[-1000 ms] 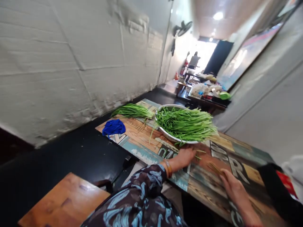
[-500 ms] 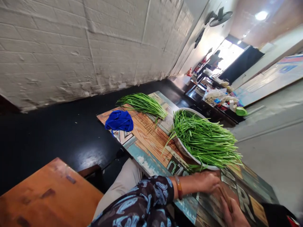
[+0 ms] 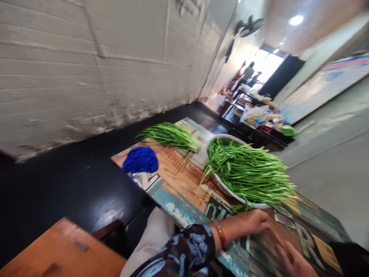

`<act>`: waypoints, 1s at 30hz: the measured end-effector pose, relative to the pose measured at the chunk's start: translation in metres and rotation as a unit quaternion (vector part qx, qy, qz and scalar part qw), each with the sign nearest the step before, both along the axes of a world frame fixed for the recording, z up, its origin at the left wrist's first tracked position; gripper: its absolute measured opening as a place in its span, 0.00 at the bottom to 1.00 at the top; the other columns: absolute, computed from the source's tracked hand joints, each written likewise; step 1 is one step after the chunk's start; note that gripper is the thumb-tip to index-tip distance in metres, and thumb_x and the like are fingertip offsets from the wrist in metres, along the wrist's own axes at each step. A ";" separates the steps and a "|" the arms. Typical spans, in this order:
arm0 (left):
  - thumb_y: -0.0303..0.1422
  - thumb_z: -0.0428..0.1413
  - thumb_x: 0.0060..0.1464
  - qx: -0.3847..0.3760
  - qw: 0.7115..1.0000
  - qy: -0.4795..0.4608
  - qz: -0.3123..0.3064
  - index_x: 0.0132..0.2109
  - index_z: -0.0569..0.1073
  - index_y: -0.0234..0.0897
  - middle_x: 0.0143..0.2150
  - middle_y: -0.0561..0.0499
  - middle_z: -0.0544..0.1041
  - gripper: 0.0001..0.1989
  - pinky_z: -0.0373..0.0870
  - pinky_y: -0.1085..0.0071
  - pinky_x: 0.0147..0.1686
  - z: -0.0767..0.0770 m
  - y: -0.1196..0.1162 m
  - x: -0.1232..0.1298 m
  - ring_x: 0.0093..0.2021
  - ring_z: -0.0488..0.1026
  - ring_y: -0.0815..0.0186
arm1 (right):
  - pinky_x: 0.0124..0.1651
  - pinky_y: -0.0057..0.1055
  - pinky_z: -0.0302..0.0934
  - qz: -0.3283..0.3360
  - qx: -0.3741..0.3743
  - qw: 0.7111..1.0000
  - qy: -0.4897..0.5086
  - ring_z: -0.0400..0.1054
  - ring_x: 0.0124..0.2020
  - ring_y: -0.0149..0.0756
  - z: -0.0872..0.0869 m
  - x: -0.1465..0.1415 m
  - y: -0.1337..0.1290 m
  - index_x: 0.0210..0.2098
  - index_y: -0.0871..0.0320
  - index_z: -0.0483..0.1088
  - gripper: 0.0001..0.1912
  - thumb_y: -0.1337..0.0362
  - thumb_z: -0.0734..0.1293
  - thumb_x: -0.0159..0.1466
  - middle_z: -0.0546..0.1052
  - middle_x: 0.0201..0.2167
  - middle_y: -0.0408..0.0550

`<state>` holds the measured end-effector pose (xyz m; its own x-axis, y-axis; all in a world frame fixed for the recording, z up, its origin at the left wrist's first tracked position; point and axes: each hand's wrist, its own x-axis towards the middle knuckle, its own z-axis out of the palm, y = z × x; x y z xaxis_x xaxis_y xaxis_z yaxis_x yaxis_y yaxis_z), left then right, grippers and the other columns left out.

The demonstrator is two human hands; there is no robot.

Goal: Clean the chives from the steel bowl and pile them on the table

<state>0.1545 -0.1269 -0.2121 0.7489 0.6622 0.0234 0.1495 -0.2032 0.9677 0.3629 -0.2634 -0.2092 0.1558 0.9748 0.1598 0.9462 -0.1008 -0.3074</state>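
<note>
My left hand point(image 3: 256, 222), with a bracelet at the wrist, is closed at the table's right front, just below a white-rimmed basin point(image 3: 230, 191). My right hand point(image 3: 296, 261) is lower right, its fingers closed on a flat brown thing point(image 3: 280, 243) that runs between both hands. Blur hides what kind of thing it is. My left fingers appear to grip its upper end. Long green chives point(image 3: 250, 173) heap over the basin's rim. Another bunch of chives point(image 3: 170, 135) lies at the far left of the table.
A blue cloth point(image 3: 140, 159) lies on the left corner of the patterned table point(image 3: 181, 181). An orange-brown wooden seat point(image 3: 63, 250) stands at lower left. Farther back, a cluttered table point(image 3: 259, 115) and two people point(image 3: 248, 73) are near a bright doorway.
My view has shifted a little, so the table's left part and the seat sit lower. Both hands stay together on the brown thing, with the right hand slightly further right.
</note>
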 end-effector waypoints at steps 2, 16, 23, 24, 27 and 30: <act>0.34 0.57 0.56 0.009 1.000 0.001 0.006 0.30 0.71 0.37 0.26 0.56 0.66 0.08 0.60 0.73 0.31 0.002 0.003 -0.003 0.27 0.62 0.69 | 0.32 0.38 0.76 -0.035 0.024 0.999 -0.010 0.80 0.36 0.50 -0.008 -0.007 0.000 0.32 0.42 0.78 0.15 0.45 0.63 0.59 0.84 0.36 0.48; 0.36 0.42 0.64 0.078 0.987 -0.070 0.121 0.31 0.64 0.37 0.28 0.53 0.67 0.14 0.63 0.71 0.36 0.019 0.002 -0.014 0.32 0.64 0.67 | 0.32 0.31 0.66 -0.041 0.100 0.979 -0.172 0.77 0.33 0.40 -0.031 0.051 -0.032 0.38 0.53 0.73 0.16 0.56 0.56 0.70 0.80 0.34 0.48; 0.41 0.46 0.63 0.092 0.988 -0.055 0.114 0.31 0.64 0.38 0.26 0.55 0.66 0.15 0.61 0.73 0.32 0.037 -0.021 -0.047 0.28 0.64 0.69 | 0.42 0.35 0.64 -0.072 0.087 0.975 -0.189 0.72 0.41 0.44 -0.011 0.053 -0.026 0.45 0.60 0.73 0.16 0.58 0.58 0.71 0.79 0.39 0.56; 0.41 0.46 0.64 0.089 0.989 -0.041 0.114 0.32 0.64 0.38 0.26 0.55 0.66 0.15 0.61 0.73 0.32 0.038 -0.025 -0.054 0.29 0.64 0.69 | 0.45 0.37 0.64 -0.082 0.075 0.978 -0.174 0.72 0.44 0.46 -0.007 0.055 -0.025 0.48 0.61 0.72 0.17 0.58 0.59 0.71 0.78 0.42 0.58; 0.40 0.47 0.64 0.143 0.979 -0.017 0.146 0.33 0.66 0.37 0.26 0.55 0.67 0.14 0.62 0.73 0.32 0.041 -0.029 -0.077 0.29 0.65 0.69 | 0.50 0.39 0.62 -0.085 0.030 0.987 -0.131 0.69 0.50 0.48 0.000 0.070 -0.026 0.54 0.63 0.71 0.19 0.59 0.63 0.69 0.77 0.47 0.59; 0.41 0.48 0.64 0.174 0.969 0.007 0.173 0.34 0.67 0.38 0.27 0.54 0.69 0.14 0.63 0.73 0.32 0.042 -0.032 -0.095 0.29 0.66 0.68 | 0.51 0.38 0.63 -0.114 0.071 0.988 -0.072 0.70 0.48 0.45 0.012 0.073 -0.031 0.54 0.64 0.72 0.17 0.65 0.60 0.70 0.77 0.48 0.59</act>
<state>0.0590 -0.1589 -0.1699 0.4857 0.8272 0.2825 0.2795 -0.4532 0.8464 0.4361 -0.2948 -0.1969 0.3347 0.8833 0.3284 0.9387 -0.2821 -0.1980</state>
